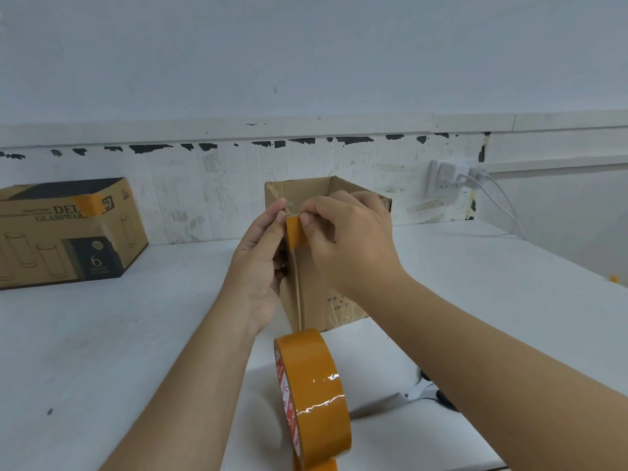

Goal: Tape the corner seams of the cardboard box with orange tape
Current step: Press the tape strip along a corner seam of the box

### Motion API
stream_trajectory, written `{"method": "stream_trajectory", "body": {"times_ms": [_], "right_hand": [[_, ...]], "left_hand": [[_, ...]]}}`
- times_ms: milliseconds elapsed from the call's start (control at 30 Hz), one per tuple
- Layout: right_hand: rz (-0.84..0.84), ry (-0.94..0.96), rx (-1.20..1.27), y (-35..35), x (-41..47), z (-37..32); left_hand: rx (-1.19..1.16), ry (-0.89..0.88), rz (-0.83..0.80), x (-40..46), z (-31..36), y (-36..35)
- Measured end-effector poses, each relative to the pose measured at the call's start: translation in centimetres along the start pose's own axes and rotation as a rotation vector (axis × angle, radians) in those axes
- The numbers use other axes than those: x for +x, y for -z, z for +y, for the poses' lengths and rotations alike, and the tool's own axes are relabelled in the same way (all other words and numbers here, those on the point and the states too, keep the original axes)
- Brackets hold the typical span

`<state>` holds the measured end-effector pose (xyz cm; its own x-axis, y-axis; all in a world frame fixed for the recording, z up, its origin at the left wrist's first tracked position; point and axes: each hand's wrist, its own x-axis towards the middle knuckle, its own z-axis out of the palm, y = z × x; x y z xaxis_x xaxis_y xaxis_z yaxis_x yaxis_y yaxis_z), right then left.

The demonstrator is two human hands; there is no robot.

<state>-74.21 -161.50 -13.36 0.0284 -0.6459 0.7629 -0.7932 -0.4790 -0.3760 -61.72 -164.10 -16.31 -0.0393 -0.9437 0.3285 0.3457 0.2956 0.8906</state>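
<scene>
Nearest the camera, orange tape roll point(314, 399) stands on edge on the white bench point(102, 351), unheld; scissors point(419, 392) lie just right of it, partly behind the right forearm. Further out, cardboard box point(326, 266) sits open-topped mid-bench, one vertical corner seam facing us. Both hands are on that corner near the top rim: left hand point(263, 253) pinches one edge of a short orange tape strip point(295, 232), right hand point(350, 237) pinches the other with thumb and forefinger, each grip closed on the strip. Strip looks stuck at its top only; bare seam runs below it. To do this well I'd centre the strip on the corner edge, then press down from the top and wrap each half flat onto its face, no bubbles. Far left, a glassware box point(68, 232) already carries orange tape. Wall socket point(448, 178) behind, right.
</scene>
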Motion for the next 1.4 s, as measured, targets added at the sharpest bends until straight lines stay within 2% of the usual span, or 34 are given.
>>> {"method": "stream_trajectory", "body": {"times_ms": [133,267,400,533,733,1033,1400], "right_hand": [[-0.025,0.035,-0.069,0.0,-0.8,0.2],[-0.044,0.056,-0.110,0.1,-1.3,0.3],[-0.064,0.068,-0.137,0.2,-1.4,0.4],[-0.076,0.068,-0.153,0.3,-1.4,0.3],[-0.088,0.073,-0.155,0.2,-1.5,0.4],[-0.071,0.067,-0.146,0.1,-1.5,0.4],[-0.057,0.070,-0.156,0.1,-1.2,0.5]], "left_hand": [[-0.030,-0.058,0.040,-0.5,-0.5,0.2],[0.136,-0.195,0.108,-1.5,-1.8,0.1],[0.187,-0.217,0.120,-1.6,-2.0,0.2],[0.340,-0.273,0.113,-1.8,-2.3,0.1],[0.273,-0.229,0.085,-1.9,-2.5,0.0],[0.327,-0.273,0.030,-1.9,-2.6,0.0],[0.395,-0.290,0.067,-1.6,-2.5,0.1]]}}
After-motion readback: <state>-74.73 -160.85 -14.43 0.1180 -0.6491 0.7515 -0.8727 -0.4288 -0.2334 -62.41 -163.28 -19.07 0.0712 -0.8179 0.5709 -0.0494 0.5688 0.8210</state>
